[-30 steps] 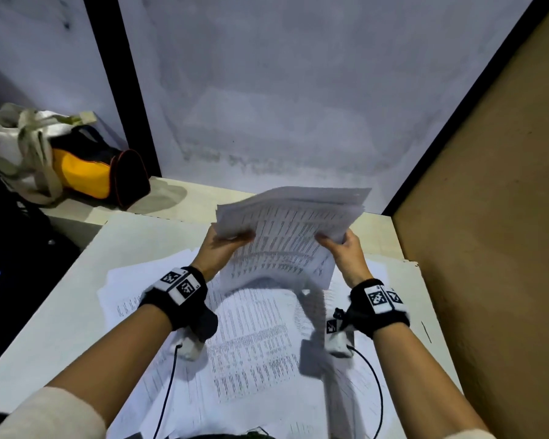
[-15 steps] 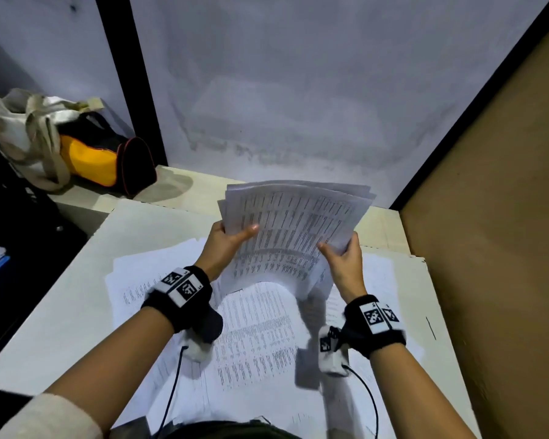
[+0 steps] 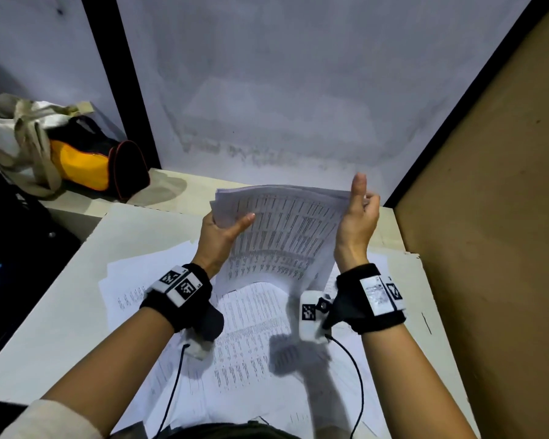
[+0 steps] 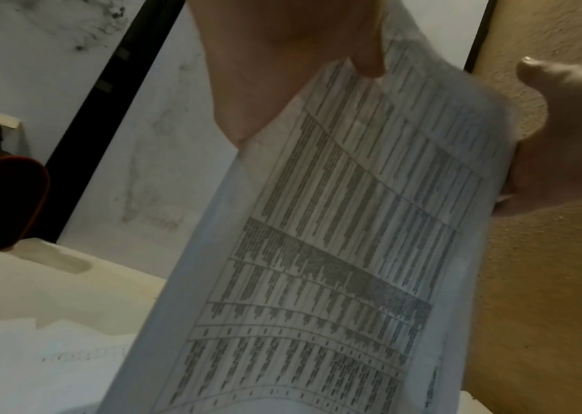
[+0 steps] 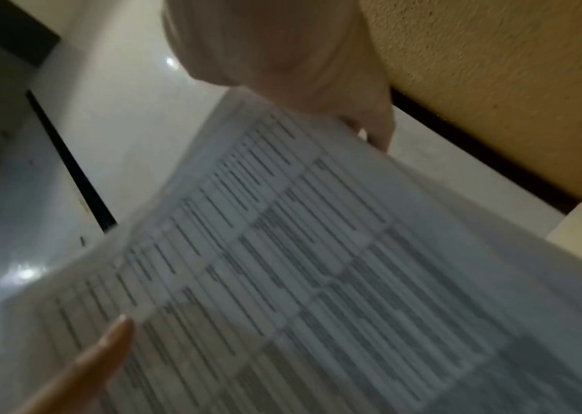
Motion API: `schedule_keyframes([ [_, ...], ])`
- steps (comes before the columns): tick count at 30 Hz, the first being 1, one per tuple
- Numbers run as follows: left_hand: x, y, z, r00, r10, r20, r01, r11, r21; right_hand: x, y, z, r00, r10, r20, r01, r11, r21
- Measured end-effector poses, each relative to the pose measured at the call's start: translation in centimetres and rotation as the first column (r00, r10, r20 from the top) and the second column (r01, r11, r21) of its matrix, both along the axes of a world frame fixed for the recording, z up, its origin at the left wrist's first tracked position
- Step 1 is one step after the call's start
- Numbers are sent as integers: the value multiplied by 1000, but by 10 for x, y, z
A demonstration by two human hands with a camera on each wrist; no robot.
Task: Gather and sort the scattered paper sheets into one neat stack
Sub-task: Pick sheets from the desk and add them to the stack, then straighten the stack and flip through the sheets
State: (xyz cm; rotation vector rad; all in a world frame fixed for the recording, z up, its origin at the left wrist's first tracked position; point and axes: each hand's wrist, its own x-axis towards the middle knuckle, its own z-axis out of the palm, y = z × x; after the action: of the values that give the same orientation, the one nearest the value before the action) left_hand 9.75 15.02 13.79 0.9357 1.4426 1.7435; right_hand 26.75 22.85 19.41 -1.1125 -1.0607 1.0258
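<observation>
The left hand (image 3: 220, 234) is pinching the left edge of a bundle of printed sheets (image 3: 282, 236), thumb (image 3: 244, 220) lying on the top page. The right hand (image 3: 358, 221) is pressing flat against the bundle's right edge, thumb pointing up, fingers straight. The bundle is standing lifted above more loose sheets (image 3: 254, 337) that are lying spread over the white table (image 3: 61, 312). A yellow-and-black bag (image 3: 89, 163) is sitting on the far left ledge.

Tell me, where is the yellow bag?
In the head view the yellow bag sits far left on the ledge by the wall, beside a cloth bag.
</observation>
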Motion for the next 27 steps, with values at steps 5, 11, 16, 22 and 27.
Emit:
schedule_keyframes([
  [5,8,0,14,998,46,34,-48,997,64,-5,9,-6,997,-55,-45,53,997,-49],
  [11,10,9,32,991,133,0,-133,986,102,9,11,-18,999,12,-49,-13,1000,-4],
  [16,9,11,34,985,172,-18,-170,981,95,10,3,-21,998,67,-9,-67,996,67],
  [22,10,11,37,982,189,2,-188,976,111,2,-5,-21,1000,-9,-23,12,991,132],
  [27,8,12,39,979,204,-15,-201,975,99,12,5,-19,992,54,-114,-43,995,92],
])
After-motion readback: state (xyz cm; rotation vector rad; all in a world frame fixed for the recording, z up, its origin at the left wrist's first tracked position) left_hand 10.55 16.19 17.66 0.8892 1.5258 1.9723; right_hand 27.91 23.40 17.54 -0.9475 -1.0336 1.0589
